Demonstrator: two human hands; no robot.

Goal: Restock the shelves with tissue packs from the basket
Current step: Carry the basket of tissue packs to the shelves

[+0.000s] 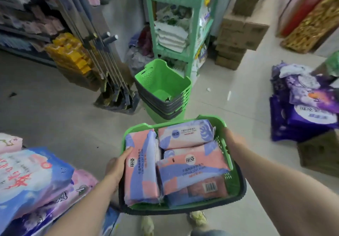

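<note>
at the far left you have a pile of plastic bags [34, 178] in blue, white and pink, lying close beside your left forearm. above them, on the dark shelves [27, 15], the goods are blurred and i cannot tell what they are; next to the shelves some yellow packs [71, 52] are stacked, and several mops [113, 81] lean with their heads on the floor.

your left hand [117, 164] grips the left rim of the green basket [233, 180], with the thumb lying on top of the tissue pack [141, 166] that stands along that side. the basket is held in the air in front of you, above the pale floor, and it is full of tissue packs in pink and lilac (one of them shows a barcode near your body). below the basket you can see the tips of your shoes [198, 217].

straight ahead, a stack of empty baskets [163, 89] stands on the floor, just before the green plastic rack [183, 33], which holds folded white packs on its middle level.

your right hand [233, 140] is closed on the right rim of the basket, the fingers hidden behind the wall. further right, brown cartons [236, 39] are stacked near the rack, and purple bags [308, 107] lie in a heap at the right edge.
</note>
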